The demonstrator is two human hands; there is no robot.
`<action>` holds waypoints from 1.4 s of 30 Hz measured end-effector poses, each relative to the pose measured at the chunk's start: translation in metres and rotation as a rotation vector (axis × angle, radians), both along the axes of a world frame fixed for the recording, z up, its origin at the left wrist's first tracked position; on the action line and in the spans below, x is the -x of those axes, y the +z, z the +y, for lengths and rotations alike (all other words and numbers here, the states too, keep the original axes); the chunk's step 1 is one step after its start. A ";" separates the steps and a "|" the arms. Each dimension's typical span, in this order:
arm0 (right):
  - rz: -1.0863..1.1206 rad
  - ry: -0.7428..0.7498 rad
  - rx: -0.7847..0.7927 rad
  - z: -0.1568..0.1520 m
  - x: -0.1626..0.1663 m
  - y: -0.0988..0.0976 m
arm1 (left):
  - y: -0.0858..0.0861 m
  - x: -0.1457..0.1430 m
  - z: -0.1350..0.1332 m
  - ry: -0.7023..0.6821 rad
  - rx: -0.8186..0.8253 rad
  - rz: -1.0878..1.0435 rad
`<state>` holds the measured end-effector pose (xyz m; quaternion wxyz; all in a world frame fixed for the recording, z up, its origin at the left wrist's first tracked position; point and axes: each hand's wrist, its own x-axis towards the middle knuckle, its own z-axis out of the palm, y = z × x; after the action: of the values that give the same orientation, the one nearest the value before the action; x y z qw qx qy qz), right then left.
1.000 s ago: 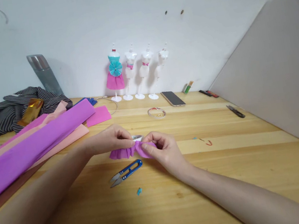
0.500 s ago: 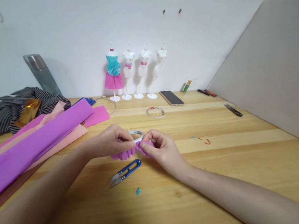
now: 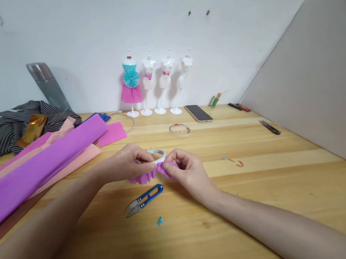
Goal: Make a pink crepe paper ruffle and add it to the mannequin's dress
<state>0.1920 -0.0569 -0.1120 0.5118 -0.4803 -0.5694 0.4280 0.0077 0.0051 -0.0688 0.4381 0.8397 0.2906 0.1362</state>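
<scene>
My left hand and my right hand meet over the middle of the wooden table. Both pinch a small pleated piece of purple crepe paper, which rests just above the tabletop. A white tape roll lies right behind my fingers. Blue-handled thread snips lie on the table just in front of the paper, untouched.
Long purple and pink crepe paper rolls lie at the left, striped cloth and a metal flask behind them. Several small mannequins, one dressed, stand by the wall with a phone. A grey board leans at the right.
My fingers have shifted slightly along the pleated paper, gathering it tighter, and the tape roll behind them shows more. The view has tilted a little.
</scene>
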 end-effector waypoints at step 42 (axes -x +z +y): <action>0.180 0.089 0.104 0.009 -0.015 0.010 | 0.000 0.015 0.011 0.116 0.534 -0.225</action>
<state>0.2070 -0.0476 -0.1017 0.5156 -0.4403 -0.5189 0.5206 -0.0078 0.0157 -0.0691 0.6647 0.6562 0.3132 0.1719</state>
